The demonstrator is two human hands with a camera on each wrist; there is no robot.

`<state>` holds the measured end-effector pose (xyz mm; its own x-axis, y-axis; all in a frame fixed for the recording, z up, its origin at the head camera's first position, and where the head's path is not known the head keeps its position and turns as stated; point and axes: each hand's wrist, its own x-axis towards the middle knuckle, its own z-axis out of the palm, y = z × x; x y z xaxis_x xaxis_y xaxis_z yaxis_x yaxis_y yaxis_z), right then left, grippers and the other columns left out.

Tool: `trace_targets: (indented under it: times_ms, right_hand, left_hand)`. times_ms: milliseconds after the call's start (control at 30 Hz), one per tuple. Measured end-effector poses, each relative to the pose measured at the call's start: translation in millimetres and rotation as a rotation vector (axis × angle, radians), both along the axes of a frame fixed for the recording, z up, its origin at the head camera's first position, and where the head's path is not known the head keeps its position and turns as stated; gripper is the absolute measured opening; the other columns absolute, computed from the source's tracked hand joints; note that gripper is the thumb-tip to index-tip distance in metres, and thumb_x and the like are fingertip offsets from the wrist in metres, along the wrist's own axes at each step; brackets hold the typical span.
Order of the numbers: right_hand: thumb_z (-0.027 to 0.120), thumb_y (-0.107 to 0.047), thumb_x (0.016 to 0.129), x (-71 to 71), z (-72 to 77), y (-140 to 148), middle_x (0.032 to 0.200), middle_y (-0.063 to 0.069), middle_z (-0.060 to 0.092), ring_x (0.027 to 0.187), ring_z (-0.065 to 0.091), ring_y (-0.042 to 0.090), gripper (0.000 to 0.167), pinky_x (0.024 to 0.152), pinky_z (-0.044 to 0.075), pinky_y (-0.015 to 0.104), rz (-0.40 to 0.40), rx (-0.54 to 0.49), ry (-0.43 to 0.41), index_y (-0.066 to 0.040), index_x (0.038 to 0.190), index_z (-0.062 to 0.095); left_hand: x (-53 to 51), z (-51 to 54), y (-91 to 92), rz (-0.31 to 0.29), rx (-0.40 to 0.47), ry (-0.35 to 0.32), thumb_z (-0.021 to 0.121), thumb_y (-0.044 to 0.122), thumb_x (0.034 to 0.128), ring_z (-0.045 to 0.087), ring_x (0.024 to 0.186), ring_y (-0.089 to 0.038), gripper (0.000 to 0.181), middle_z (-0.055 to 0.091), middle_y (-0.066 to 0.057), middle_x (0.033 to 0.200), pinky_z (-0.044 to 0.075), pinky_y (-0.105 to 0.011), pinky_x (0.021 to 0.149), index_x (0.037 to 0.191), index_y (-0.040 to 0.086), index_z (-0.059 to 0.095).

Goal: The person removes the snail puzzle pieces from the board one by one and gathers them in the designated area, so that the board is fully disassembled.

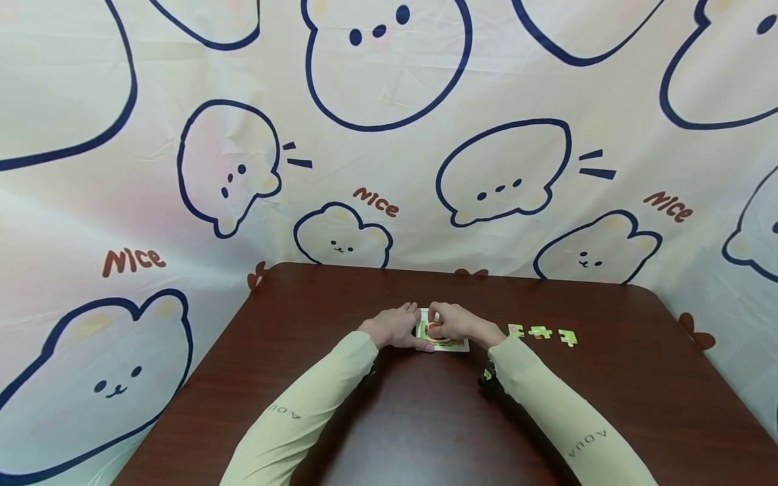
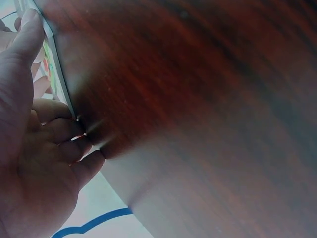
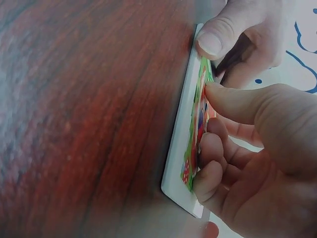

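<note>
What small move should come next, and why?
The right hand should perhaps press gently down, so that the picture lies flat: its thumb touches it, and the left hand rests on the puzzle board. Three loose pieces lie to the right; they could wait.

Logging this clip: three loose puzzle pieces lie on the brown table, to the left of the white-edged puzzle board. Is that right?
The side is wrong. The head view shows the three loose puzzle pieces on the brown table, to the right of the white-edged puzzle board.
</note>
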<state>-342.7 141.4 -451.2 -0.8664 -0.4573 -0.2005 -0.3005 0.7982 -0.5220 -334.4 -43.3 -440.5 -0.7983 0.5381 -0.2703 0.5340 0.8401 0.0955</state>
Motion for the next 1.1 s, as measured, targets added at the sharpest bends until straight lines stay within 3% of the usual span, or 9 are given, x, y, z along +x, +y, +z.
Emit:
trace_targets:
  times_ms: [433,833,1100]
  right_hand:
    - [0.068,-0.022,0.093,-0.8,1.0,1.3,0.057,-0.003,0.042,0.042,0.033,0.011,0.027,0.044,0.031,0.024,0.031,-0.052,-0.017,-0.016,0.102,0.044]
    - [0.066,-0.019,0.095,4.7,2.0,1.7,0.067,-0.001,0.048,0.050,0.042,0.013,0.017,0.048,0.035,0.025,0.048,-0.016,0.014,-0.015,0.092,0.049]
    - [0.061,-0.016,0.097,10.3,7.3,0.9,0.067,0.001,0.050,0.049,0.044,0.013,0.009,0.047,0.036,0.026,0.063,-0.006,0.023,-0.012,0.093,0.054]
  left_hand:
    - [-0.6,2.1,0.1,0.014,0.018,-0.008,0.055,0.077,0.0817,0.025,0.151,-0.026,0.100,0.025,-0.015,0.162,0.035,-0.043,0.116,0.153,0.010,0.033]
    - [0.8,0.3,0.5,0.012,0.021,-0.023,0.053,0.076,0.0827,0.022,0.152,-0.025,0.100,0.023,-0.014,0.163,0.033,-0.043,0.117,0.155,0.011,0.029]
    - [1.3,1.3,-0.6,0.000,0.012,-0.024,0.051,0.077,0.0835,0.021,0.152,-0.025,0.100,0.021,-0.014,0.163,0.033,-0.043,0.117,0.156,0.011,0.028]
